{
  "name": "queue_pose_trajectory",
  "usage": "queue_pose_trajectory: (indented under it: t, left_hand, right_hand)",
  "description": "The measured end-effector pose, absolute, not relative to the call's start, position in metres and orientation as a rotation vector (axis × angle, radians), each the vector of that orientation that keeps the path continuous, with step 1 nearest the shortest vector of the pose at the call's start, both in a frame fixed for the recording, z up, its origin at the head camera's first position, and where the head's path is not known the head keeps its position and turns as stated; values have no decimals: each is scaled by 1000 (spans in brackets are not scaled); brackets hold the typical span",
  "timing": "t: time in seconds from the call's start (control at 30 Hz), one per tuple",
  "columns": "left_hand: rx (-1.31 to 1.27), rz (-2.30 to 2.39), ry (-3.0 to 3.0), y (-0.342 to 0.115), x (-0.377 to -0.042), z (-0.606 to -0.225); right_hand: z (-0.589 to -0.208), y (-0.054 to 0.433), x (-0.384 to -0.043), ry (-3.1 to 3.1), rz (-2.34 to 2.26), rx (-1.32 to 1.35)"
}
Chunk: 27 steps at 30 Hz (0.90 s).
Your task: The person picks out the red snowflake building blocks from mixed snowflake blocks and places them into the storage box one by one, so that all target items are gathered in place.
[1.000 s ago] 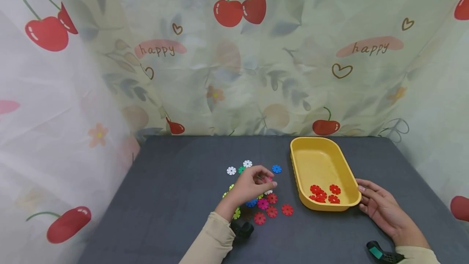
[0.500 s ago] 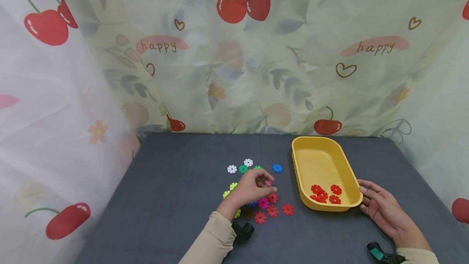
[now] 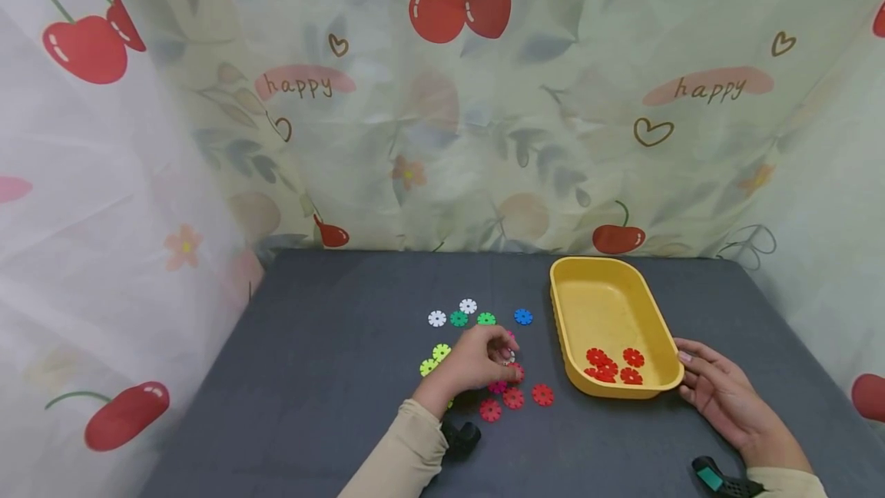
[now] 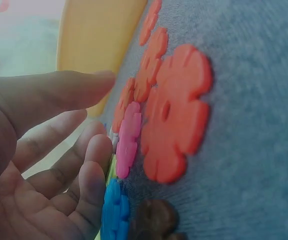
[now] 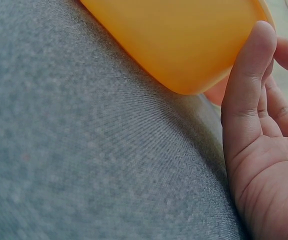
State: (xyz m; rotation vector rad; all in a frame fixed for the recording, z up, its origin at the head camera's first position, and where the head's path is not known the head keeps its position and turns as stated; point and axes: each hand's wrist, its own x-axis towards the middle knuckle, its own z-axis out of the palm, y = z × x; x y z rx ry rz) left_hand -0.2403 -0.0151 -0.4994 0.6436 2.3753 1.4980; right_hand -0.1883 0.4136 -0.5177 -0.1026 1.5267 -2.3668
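Observation:
My left hand (image 3: 473,363) hovers low over a loose spread of notched plastic discs, with thumb and fingers apart. In the left wrist view nothing sits between them; the thumb points toward red discs (image 4: 176,115), and the fingertips are close beside a pink disc (image 4: 129,141) and a blue disc (image 4: 115,212). Part of the spread is hidden under this hand in the head view. At the near right corner of a yellow plastic basket (image 3: 563,344), my right hand (image 3: 722,394) holds the rim, thumb against the wall. Several red discs (image 3: 632,358) lie inside its near end.
White discs (image 3: 437,319), green discs (image 3: 486,319) and a blue disc (image 3: 523,317) lie on the far side of the left hand; yellow-green discs (image 3: 441,352) are to its left. A dark grey cloth (image 3: 311,375) covers the table, with patterned curtains behind and beside it.
The left hand has shifted slightly right and nearer, its thumb now overlapping a red disc in the head view. The right hand and basket have stayed put.

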Motion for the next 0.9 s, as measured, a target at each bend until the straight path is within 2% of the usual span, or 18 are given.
queue_pose_trajectory:
  t: [0.9]
  left_hand:
    - [670,1388,2422,-13,-239,-497]
  right_hand:
    - [-517,414,-189,1485,-2372,-102]
